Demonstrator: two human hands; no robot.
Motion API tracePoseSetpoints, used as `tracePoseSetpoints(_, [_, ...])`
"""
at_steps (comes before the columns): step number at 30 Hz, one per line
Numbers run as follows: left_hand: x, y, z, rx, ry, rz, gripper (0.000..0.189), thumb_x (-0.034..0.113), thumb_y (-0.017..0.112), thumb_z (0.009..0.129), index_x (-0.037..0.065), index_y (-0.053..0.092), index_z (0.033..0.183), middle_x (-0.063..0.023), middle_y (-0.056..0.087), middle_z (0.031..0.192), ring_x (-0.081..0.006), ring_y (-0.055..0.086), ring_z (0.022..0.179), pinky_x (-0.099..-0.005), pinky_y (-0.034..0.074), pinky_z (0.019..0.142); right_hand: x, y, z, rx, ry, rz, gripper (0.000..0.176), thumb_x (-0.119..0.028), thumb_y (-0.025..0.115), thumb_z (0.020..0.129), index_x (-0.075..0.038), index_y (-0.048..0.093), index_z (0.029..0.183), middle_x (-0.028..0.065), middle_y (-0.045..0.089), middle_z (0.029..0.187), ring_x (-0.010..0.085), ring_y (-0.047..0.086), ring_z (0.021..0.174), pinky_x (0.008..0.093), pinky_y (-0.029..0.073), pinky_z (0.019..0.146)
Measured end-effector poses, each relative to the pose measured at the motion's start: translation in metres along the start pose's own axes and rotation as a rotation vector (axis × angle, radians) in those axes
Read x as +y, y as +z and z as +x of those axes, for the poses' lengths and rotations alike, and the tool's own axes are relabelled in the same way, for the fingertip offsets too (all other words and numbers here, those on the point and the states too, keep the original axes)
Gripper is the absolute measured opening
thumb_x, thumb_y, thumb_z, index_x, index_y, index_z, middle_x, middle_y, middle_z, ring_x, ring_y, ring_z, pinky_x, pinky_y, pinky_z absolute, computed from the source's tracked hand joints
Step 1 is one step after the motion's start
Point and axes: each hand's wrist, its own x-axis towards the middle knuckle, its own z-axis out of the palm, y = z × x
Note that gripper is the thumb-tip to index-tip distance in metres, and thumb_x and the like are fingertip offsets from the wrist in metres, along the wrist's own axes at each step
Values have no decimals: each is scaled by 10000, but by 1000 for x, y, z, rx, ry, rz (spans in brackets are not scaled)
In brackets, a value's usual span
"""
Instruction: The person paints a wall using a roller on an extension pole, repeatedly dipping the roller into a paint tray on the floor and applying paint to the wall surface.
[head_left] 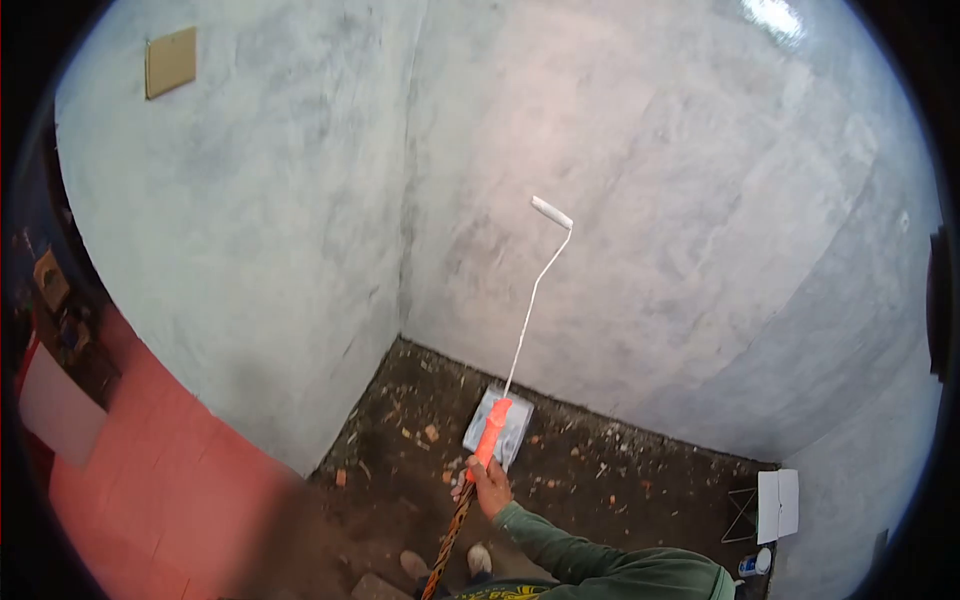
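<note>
My right hand (490, 489), in a green sleeve, is wrapped round a paint roller (491, 432) at the lower end of its orange handle. A brown-and-black patterned pole (453, 532) runs down from the handle toward my body. From the handle a long white wire frame leads up to the white roller sleeve (552, 212), which overlaps the back wall (640, 130) in this view. Behind the handle, on the dirt floor, lies a paint-smeared tray (515, 425). My left hand is out of view.
Patchy whitish walls meet in a corner. Rubble bits dot the dirt floor (600, 490). At lower right are a white box-like thing (778, 503) by a folding metal stand (740, 515) and a small can (755, 563). Red tiled floor (150, 480) lies left; a cardboard piece (171, 63) sits high on the left wall.
</note>
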Motion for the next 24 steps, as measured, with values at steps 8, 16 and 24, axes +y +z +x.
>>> tracePoseSetpoints(8, [128, -26, 68, -55, 249, -124, 367, 414, 616, 867, 55, 655, 935, -127, 659, 736, -270, 641, 689, -391, 494, 630, -140, 63, 34, -55, -475, 7, 321, -293, 414, 1009, -24, 368, 1177, 91, 518, 825, 181, 594, 658, 339, 528, 610])
tracePoseSetpoints(16, [226, -80, 44, -97, 496, -284, 415, 443, 598, 871, 46, 660, 977, -146, 666, 781, -278, 648, 716, -389, 495, 648, -265, 69, 80, 81, -825, -129, 314, -334, 441, 994, -26, 416, 1052, 88, 547, 862, 132, 567, 588, 277, 484, 512])
tracePoseSetpoints(24, [447, -180, -42, -328, 1162, -1149, 372, 379, 490, 964, 25, 545, 1065, 22, 464, 633, -77, 433, 527, -252, 369, 481, -368, 44, 57, 3, -1023, -192, 504, -271, 425, 998, -31, 295, 1422, 109, 585, 985, 148, 591, 746, 290, 499, 636])
